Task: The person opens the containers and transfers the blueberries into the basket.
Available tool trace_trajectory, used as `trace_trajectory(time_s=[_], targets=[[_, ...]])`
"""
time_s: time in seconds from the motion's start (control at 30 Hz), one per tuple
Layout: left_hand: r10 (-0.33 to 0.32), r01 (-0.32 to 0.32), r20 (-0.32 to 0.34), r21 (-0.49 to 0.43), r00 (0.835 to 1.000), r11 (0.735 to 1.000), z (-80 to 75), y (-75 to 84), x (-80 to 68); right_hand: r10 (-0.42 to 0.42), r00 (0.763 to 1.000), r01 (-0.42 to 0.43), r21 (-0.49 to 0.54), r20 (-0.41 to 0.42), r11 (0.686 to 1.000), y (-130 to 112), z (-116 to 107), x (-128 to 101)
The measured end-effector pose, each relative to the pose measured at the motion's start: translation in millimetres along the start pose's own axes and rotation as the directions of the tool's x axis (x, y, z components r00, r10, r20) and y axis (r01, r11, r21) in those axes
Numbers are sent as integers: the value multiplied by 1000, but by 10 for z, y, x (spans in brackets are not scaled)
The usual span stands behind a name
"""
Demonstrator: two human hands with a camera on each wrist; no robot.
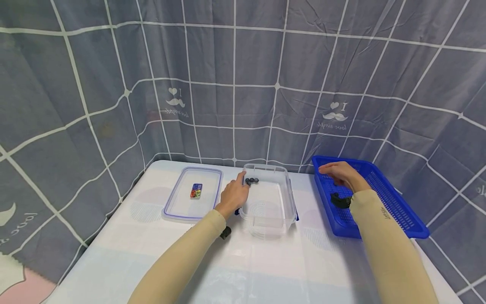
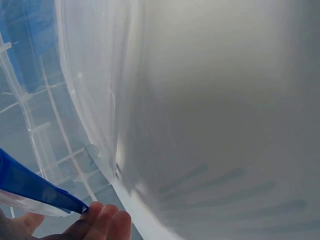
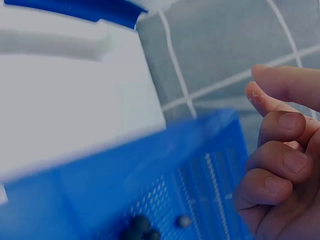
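Two hands are seen over a white table, with one lid, one clear box and one basket laid out from left to right. At the far left lies the clear lid with a blue rim, flat on the table, and one small multicoloured block rests on it. Just right of the lid, the left hand is set against the left wall of the clear box, at the box's nine o'clock; its fingers are pressed together and lightly curled, the fingertips touching the box wall — nothing is seen pinched. Three small dark balls, round and matt grey-black, sit touching one another inside the box at its eleven o'clock corner, just beside the left hand. One small black object lies on the table at the box's seven o'clock, under the left forearm. At the right stands the blue basket, perforated, with more dark balls and a dark lump inside. The right hand hovers over the basket's ten o'clock part; its fingers are curled loosely inward — whether anything is held cannot be told.
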State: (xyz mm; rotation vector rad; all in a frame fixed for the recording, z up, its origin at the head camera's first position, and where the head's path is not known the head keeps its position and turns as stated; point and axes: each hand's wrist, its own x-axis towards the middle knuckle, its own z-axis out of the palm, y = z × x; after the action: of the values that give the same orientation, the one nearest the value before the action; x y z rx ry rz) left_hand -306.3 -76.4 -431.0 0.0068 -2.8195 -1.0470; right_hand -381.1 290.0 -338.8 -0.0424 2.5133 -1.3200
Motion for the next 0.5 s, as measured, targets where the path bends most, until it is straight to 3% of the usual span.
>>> trace_trajectory(time_s=[0.5], targets=[[-1,1,1,-9,1000,1000,-4,6,-19,-50,997,47,56,52,997,-458,410,101]])
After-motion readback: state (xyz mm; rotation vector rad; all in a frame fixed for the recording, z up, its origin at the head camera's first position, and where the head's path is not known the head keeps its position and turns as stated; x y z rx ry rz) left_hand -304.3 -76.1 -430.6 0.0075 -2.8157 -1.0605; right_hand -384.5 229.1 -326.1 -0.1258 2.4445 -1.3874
